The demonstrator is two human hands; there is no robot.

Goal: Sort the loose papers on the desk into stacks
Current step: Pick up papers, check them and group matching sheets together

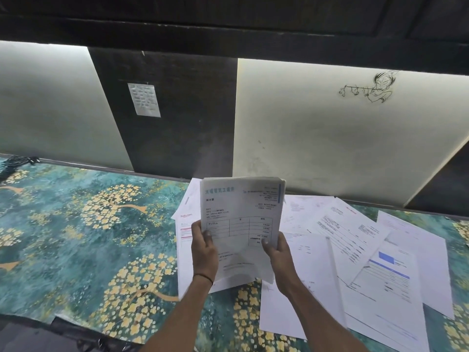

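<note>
Both hands hold one bundle of papers point(241, 212) upright above the worktop point(88, 224), near the middle of the view. The left hand point(204, 252) grips the bundle's lower left edge, thumb across the front sheet and fingers curled behind it. The right hand point(276, 255) pinches the lower right edge the same way, thumb on the front. The front sheet carries a printed heading and a ruled table; the bundle's top edges are slightly uneven.

Under and behind the bundle on the left lies a sheet with a red logo point(186, 224), flat on the worktop. To the right, loose sheets point(355, 250) are spread out and overlap at different angles — one of them has a blue block and blue bars point(385, 265).

The worktop is covered by a teal cloth with yellow blossoms, bare on its left half. A black thread point(203, 276) circles the left wrist. At the far left corner lies a dark cable point(17, 161). On the dark back panel hangs a small written note point(144, 99) — on the pale panel to the right is a line drawing of a flute player point(368, 88).
</note>
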